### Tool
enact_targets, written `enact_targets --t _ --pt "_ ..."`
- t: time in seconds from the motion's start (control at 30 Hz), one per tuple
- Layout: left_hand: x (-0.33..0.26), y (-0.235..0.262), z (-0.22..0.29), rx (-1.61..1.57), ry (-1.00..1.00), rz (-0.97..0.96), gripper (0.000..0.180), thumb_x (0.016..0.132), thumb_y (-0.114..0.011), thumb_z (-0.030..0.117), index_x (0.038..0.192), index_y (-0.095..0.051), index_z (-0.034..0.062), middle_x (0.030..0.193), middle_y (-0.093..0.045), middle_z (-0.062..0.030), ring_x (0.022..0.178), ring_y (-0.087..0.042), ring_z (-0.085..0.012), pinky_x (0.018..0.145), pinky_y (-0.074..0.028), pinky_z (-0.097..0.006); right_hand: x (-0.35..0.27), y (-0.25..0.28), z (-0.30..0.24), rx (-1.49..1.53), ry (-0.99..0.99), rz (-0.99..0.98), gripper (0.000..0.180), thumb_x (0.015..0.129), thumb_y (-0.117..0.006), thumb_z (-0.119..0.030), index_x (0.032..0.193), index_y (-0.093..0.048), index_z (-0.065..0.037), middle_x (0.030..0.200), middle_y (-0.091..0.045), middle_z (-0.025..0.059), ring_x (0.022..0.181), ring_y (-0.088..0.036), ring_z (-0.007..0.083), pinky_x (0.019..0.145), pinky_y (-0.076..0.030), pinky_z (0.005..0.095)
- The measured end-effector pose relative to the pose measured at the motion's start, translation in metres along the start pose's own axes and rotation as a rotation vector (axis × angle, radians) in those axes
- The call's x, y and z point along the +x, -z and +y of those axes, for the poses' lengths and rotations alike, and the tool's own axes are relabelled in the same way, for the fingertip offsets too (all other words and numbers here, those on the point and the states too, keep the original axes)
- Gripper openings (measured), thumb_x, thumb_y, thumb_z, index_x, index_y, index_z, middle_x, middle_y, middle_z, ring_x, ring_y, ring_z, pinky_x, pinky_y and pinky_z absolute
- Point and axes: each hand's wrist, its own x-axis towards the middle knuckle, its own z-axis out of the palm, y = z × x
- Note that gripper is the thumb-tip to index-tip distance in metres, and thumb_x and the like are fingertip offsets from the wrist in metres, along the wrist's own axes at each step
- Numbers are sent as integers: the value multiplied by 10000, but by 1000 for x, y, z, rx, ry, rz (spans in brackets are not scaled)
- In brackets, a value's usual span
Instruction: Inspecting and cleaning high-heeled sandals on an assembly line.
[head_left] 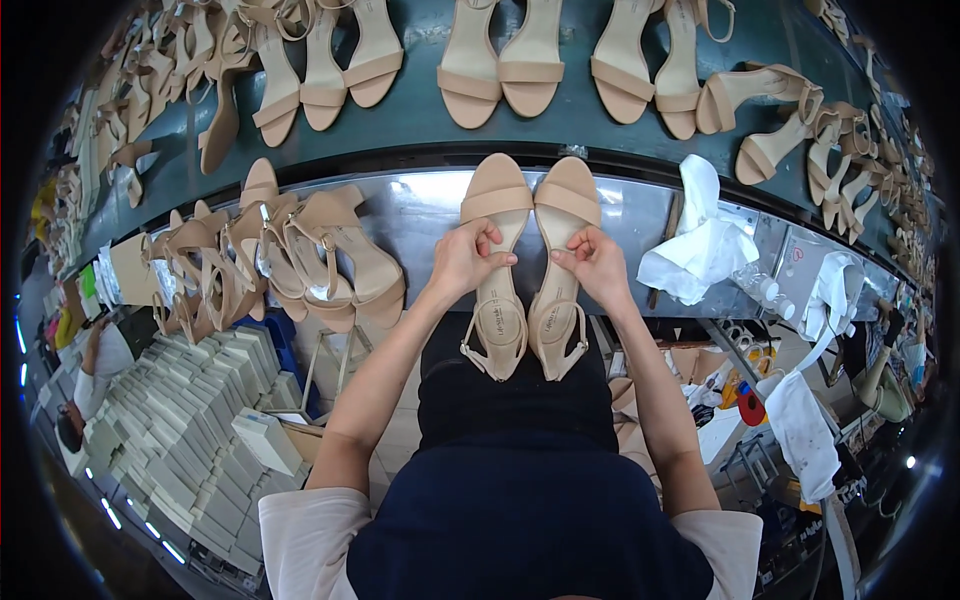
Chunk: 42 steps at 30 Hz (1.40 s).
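— Before the dark green worktop (pixel 420 115), where is the central beige, ankle-strapped sandal pair (pixel 498 288) laid?
— Across the shiny metal ledge (pixel 415 205), presumably for even reach; it is touched by a curled left hand (pixel 464 260) and curled right hand (pixel 596 264). Whether gripped cannot be told.

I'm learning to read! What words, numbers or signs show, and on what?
I don't copy printed words, but:
Left sandal between the hands: small dark printing on the heel pad.
Right sandal: similar printing, same spot.
Anything else, like marks on the top-row sandals: too small or blurred.
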Motion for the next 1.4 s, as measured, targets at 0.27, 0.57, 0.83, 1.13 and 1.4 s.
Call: enact_targets --t 0.27,0.57,0.83,1.13,1.4 --pt "-13 -16 -2 73 -259 151 200 712 -597 4 912 -595 20 879 -589 -140 787 -592 -308 688 -478 -404 -16 -16 -15 -364 244 171 242 778 -639 -141 982 -569 -31 957 -598 127 812 -587 259 715 -480 373" --pt "-8 -34 19 475 -409 177 621 775 -542 130 1352 -350 1 1366 -357 -197 1292 -296 -370 1069 -217 -490 -5 -39 -26 -634 503 122 590 808 -555 -121 1341 -346 20 1344 -371 219 1259 -333 369 1066 -229 479" --pt "-9 -31 20 433 -430 159 594 754 -551 125 1314 -395 3 1315 -415 -169 1252 -352 -346 1062 -240 -476 -14 -44 -28 -550 378 278 602 798 -574 -171 1320 -362 41 1327 -381 227 1255 -341 358 1063 -254 478" --pt "9 -18 31 321 -267 644 814 527 -821 291 1205 -460 23 1255 -321 -186 1180 -295 -352 948 -217 -495 -1 -14 -44 -380 490 519 613 713 -722 -183 1213 -444 38 1203 -454 218 909 -468 371 782 -400 425" --pt "11 -34 7 402 -366 698 409 529 -829 294 819 -601 116 891 -441 -63 913 -371 -255 765 -244 -404 14 -34 -22 -361 517 564 434 584 -815 -118 905 -536 -36 892 -502 122 837 -463 306 697 -407 375"
